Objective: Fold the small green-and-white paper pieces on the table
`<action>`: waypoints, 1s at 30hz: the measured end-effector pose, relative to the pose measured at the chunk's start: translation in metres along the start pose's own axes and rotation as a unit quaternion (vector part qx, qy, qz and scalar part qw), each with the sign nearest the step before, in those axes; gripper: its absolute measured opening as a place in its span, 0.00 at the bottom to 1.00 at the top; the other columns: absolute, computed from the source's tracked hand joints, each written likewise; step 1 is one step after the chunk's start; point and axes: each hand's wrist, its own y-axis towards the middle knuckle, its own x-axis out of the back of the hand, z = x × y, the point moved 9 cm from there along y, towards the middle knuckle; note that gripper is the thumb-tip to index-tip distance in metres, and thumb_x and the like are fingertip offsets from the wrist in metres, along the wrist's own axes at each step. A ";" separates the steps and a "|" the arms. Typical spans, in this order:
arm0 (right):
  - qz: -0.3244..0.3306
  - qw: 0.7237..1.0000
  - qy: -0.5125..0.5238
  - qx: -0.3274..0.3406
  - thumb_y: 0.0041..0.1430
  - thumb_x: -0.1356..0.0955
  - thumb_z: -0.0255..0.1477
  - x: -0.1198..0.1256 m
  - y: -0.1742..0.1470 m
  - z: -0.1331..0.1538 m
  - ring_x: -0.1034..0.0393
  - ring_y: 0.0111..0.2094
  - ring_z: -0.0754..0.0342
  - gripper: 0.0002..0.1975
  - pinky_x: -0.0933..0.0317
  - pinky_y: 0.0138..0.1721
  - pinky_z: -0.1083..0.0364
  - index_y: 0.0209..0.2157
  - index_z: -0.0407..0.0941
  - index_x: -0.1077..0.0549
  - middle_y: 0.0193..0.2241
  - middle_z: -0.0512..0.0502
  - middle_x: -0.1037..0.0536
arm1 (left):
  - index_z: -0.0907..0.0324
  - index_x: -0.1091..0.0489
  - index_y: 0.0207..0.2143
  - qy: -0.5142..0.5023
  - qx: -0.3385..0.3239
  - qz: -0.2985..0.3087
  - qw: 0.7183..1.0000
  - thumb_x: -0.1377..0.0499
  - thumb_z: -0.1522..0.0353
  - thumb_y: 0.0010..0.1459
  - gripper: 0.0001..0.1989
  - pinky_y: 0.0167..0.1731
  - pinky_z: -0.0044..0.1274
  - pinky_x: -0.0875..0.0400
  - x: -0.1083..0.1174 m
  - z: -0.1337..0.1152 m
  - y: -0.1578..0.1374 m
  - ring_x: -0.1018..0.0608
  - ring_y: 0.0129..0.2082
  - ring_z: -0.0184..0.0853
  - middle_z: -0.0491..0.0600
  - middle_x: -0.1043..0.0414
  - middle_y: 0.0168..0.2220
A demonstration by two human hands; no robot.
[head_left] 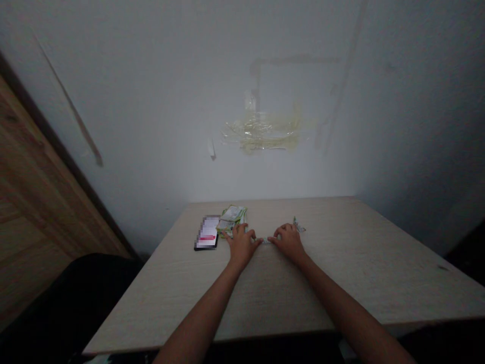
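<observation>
A small, narrow whitish strip (265, 240), perhaps folded paper or wrapper, lies low over the table between my two hands. The fingers of my left hand (241, 243) are pinched at its left end. At its right end, my right hand (289, 241) pinches with thumb and forefinger. Just beyond the left fingers rests a loose pile of green-and-white printed packets or sheets (233, 215), partly hidden by that hand. A small crumpled or folded green-and-white piece (299, 225) sits right behind my right hand. The strip's details are too small to make out.
A phone (206, 237) with a lit screen lies left of the pile on the pale wooden table (364, 268). Behind the table rises a grey wall with peeling clear tape (261, 132). Wooden boards (45, 172) and a dark shape (76, 303) stand at the left.
</observation>
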 end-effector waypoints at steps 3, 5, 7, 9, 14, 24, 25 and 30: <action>0.007 1.000 -0.005 -0.007 0.53 0.29 0.45 -0.001 0.001 0.001 0.37 0.47 0.43 0.16 0.43 0.51 0.44 0.31 0.46 0.21 0.40 0.39 0.26 | 0.52 0.25 0.33 0.003 -0.001 -0.006 1.000 0.36 0.54 0.52 0.13 0.60 0.57 0.59 -0.001 0.001 0.000 0.41 0.61 0.49 0.50 0.35 0.57; 0.006 1.000 -0.005 -0.012 0.53 0.29 0.44 0.000 0.001 0.001 0.37 0.47 0.42 0.16 0.43 0.51 0.44 0.31 0.45 0.21 0.40 0.39 0.27 | 0.52 0.25 0.33 0.005 -0.002 -0.008 1.000 0.36 0.54 0.52 0.13 0.60 0.57 0.59 -0.001 0.000 0.000 0.41 0.61 0.49 0.50 0.35 0.57; 0.005 1.000 -0.006 -0.015 0.52 0.28 0.44 0.001 0.001 0.002 0.37 0.47 0.42 0.15 0.43 0.51 0.44 0.30 0.46 0.21 0.40 0.39 0.27 | 0.52 0.25 0.33 0.006 0.001 -0.007 1.000 0.36 0.54 0.52 0.13 0.59 0.57 0.60 -0.002 0.001 0.001 0.42 0.62 0.49 0.51 0.35 0.57; 0.006 1.000 -0.007 -0.017 0.52 0.28 0.44 0.001 0.002 0.002 0.37 0.47 0.42 0.15 0.43 0.51 0.44 0.30 0.46 0.21 0.40 0.39 0.26 | 0.52 0.25 0.32 0.008 0.004 -0.004 1.000 0.36 0.54 0.52 0.13 0.59 0.57 0.60 -0.003 0.001 0.001 0.42 0.62 0.49 0.51 0.36 0.58; 0.021 0.999 -0.005 -0.025 0.51 0.28 0.45 -0.001 0.004 0.000 0.37 0.48 0.41 0.16 0.43 0.50 0.43 0.29 0.45 0.21 0.40 0.38 0.27 | 0.52 0.25 0.33 0.022 -0.002 -0.012 1.000 0.35 0.55 0.52 0.12 0.59 0.57 0.60 -0.003 -0.001 0.002 0.43 0.62 0.49 0.51 0.36 0.58; 0.039 0.999 -0.007 -0.034 0.48 0.27 0.45 -0.004 0.008 -0.003 0.37 0.47 0.43 0.16 0.43 0.51 0.43 0.27 0.46 0.21 0.40 0.40 0.27 | 0.53 0.27 0.35 0.041 -0.004 0.005 0.999 0.36 0.56 0.53 0.12 0.58 0.60 0.61 -0.010 -0.002 0.003 0.44 0.64 0.50 0.51 0.37 0.59; 0.040 0.999 -0.005 -0.035 0.48 0.27 0.45 -0.004 0.008 -0.003 0.37 0.47 0.43 0.16 0.43 0.51 0.43 0.27 0.46 0.21 0.40 0.40 0.27 | 0.53 0.27 0.35 0.040 -0.007 0.006 0.999 0.36 0.56 0.53 0.12 0.58 0.60 0.61 -0.010 -0.002 0.003 0.44 0.64 0.50 0.51 0.37 0.59; 0.035 0.999 0.001 -0.036 0.49 0.27 0.45 -0.004 0.006 -0.003 0.37 0.47 0.43 0.16 0.43 0.50 0.44 0.28 0.46 0.21 0.40 0.41 0.27 | 0.50 0.27 0.38 0.022 -0.018 0.009 1.000 0.36 0.58 0.54 0.10 0.58 0.60 0.62 -0.011 -0.004 0.002 0.43 0.63 0.49 0.50 0.36 0.58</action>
